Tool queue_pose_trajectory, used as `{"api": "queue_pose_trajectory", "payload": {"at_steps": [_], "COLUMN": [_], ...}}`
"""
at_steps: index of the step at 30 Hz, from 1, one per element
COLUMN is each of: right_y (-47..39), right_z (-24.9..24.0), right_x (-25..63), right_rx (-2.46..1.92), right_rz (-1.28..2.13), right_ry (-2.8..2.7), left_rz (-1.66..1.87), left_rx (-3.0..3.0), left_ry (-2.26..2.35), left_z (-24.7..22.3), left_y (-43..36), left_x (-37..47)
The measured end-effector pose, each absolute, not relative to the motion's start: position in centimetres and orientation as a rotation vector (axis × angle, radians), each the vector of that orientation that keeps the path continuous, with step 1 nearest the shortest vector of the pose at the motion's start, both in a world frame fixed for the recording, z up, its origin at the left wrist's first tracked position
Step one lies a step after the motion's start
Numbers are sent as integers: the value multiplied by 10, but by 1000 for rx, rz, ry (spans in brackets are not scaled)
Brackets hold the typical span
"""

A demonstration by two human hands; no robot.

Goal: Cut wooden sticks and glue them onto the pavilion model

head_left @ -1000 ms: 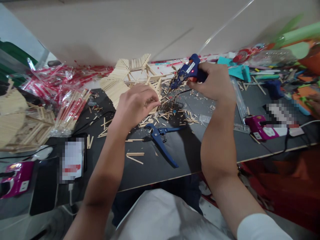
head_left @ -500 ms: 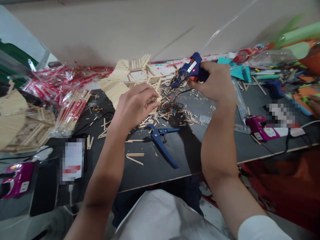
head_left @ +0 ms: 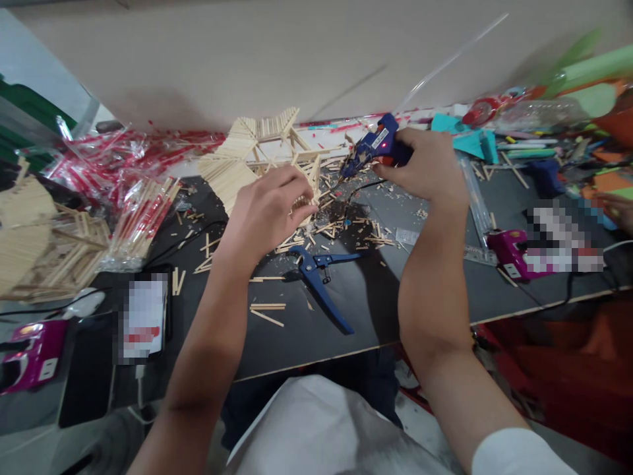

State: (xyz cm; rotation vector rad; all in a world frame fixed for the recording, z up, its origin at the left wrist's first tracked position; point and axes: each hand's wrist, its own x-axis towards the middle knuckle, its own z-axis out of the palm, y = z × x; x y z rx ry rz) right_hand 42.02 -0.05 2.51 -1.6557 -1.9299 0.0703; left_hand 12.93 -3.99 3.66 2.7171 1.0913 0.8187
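Observation:
My right hand [head_left: 429, 165] is wrapped round a blue hot glue gun [head_left: 373, 144], whose red light is on. Its nozzle points down and left, just right of a model built of thin wooden sticks [head_left: 230, 158]. My left hand [head_left: 270, 210] curls its fingers and thumb round the near right part of this model and hides much of it. Closer to me on the dark table lies a blue hand cutter [head_left: 319, 284] with spread handles. Short stick offcuts [head_left: 376, 234] are scattered between the two hands. A few cut sticks [head_left: 267, 307] lie left of the cutter.
At left are another stick structure [head_left: 30, 231], bagged sticks [head_left: 141, 218], phones and a magenta power socket [head_left: 34, 356]. A second magenta socket [head_left: 517, 254], pens and coloured scraps lie right. Another person's hand [head_left: 620, 208] shows at the right edge. A pale wall stands behind.
The glue gun has dipped slightly, its rear end lower and its nozzle a touch farther right. My left hand stays almost still at the stick model.

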Motion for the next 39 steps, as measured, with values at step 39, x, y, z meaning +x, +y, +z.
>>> {"api": "queue_pose_trajectory", "payload": {"at_steps": [39], "right_y": [21], "right_z": [-16], "right_x": [442], "right_rx": [-2540], "right_rz": [590], "right_ry": [-1735], "left_rz": [791], "left_rx": [2756], "left_ry": [1068], "left_z": [37], "left_y": [-40], "left_x": [128]}}
